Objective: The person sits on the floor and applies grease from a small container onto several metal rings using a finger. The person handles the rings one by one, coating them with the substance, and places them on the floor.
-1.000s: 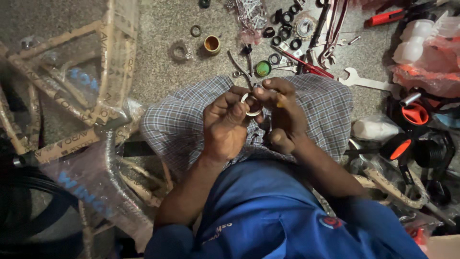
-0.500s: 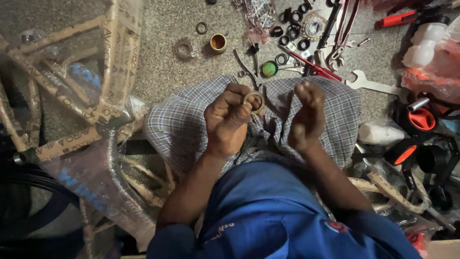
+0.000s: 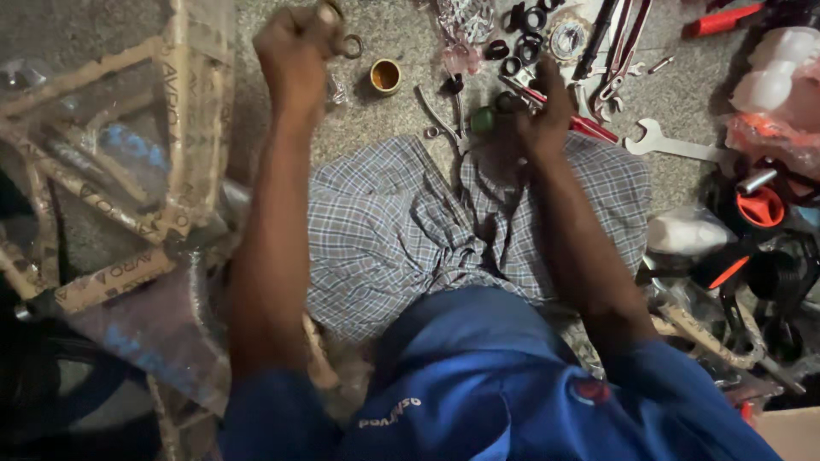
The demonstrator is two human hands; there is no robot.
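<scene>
My left hand (image 3: 295, 51) is stretched out to the far left over the stone floor, shut on a round metal ring part (image 3: 329, 15). A loose metal ring (image 3: 352, 45) and a brass cup (image 3: 385, 76) lie just right of it. My right hand (image 3: 544, 111) reaches down to the floor past my checked lap cloth (image 3: 401, 230). Its fingers rest by a small green cap (image 3: 483, 119) and a red-handled tool (image 3: 594, 128). The hand's back hides its grip. Pliers (image 3: 444, 115) lie between my hands.
A bicycle frame wrapped in cardboard and plastic (image 3: 179, 111) fills the left side. Black rings (image 3: 523, 26) and thin tools lie at the top. A spanner (image 3: 675, 145), white plastic-wrapped parts (image 3: 688, 232) and red-and-black parts (image 3: 760, 205) crowd the right.
My hands have parted. The left one carried the ring part from over my lap out to the far left. The right one let go and moved forward to the floor by the green cap.
</scene>
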